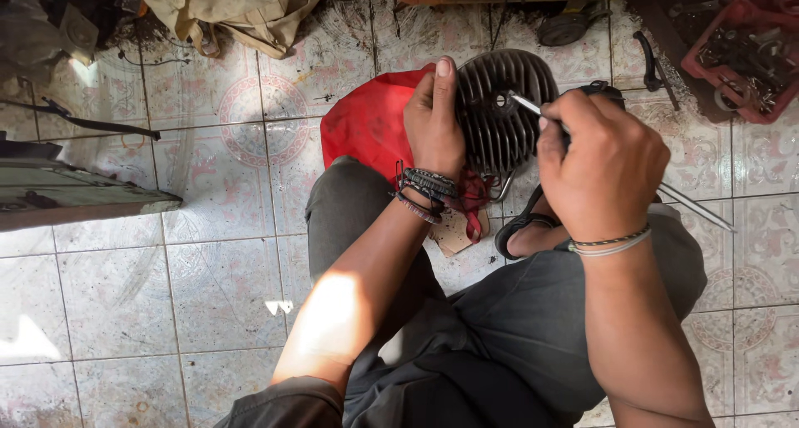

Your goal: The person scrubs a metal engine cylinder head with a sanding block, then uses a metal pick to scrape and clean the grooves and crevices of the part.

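A round black finned engine cylinder head (499,111) stands on edge over a red cloth (370,128) on the tiled floor. My left hand (433,116) grips its left rim and steadies it; braided bands circle that wrist. My right hand (601,166) is closed around a thin metal tool (526,105). The tool's tip touches the middle of the finned head, and its long end (699,209) sticks out past my wrist to the right. My knees in grey trousers fill the lower middle of the view.
A red tray of small metal parts (749,53) sits at the top right. Tan fabric (241,7) lies at the top, a wooden board (75,196) at the left. A dark hook-shaped tool (651,62) lies on the tiles beside the tray. A sandal (520,224) shows under my right wrist.
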